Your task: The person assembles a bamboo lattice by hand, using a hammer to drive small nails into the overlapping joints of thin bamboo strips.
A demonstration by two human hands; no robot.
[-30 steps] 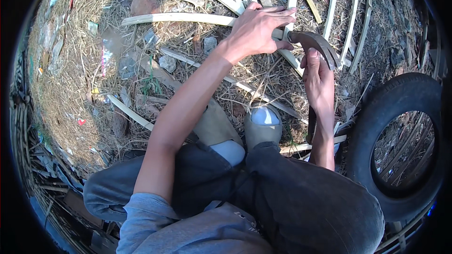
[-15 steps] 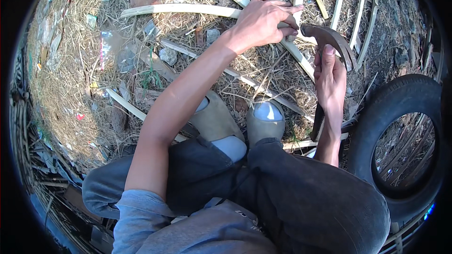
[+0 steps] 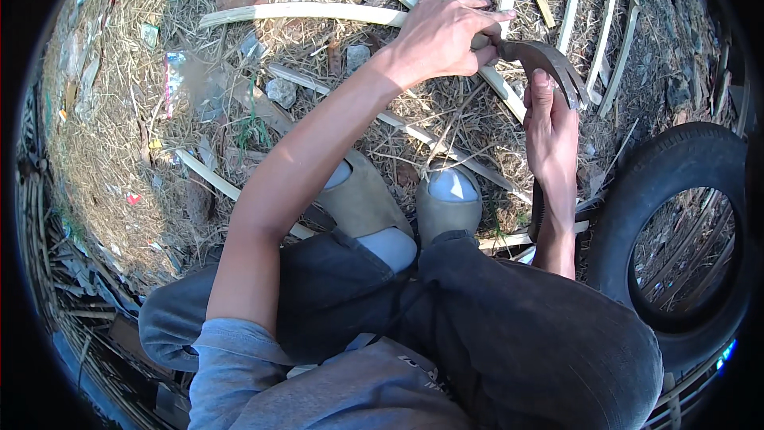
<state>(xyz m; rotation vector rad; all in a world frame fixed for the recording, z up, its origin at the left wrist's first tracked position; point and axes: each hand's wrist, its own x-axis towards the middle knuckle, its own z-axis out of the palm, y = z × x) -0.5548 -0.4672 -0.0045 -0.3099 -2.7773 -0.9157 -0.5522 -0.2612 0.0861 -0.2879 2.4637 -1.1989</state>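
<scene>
My right hand (image 3: 552, 139) is wrapped round the handle of a claw hammer (image 3: 555, 68), thumb up near the rusty brown head. The hammer's striking face is right beside the fingertips of my left hand (image 3: 446, 36). Those fingers are pinched together low over the crossing pale wooden strips. What they hold, if anything, is too small and hidden to name. One pale strip (image 3: 501, 91) slants out from under my left fingers toward my right hand. Another strip (image 3: 310, 13) reaches left from under my left wrist.
Several more strips (image 3: 573, 0) fan out across the straw-covered ground. A black tyre (image 3: 637, 191) lies at the right. Stones (image 3: 281, 93) and litter are scattered at the left. My shoes (image 3: 450, 211) are just below the work, between my bent knees.
The hammer has moved a little to the left, its head now up against my left fingertips. My right hand shifted left with it; my left hand has barely moved.
</scene>
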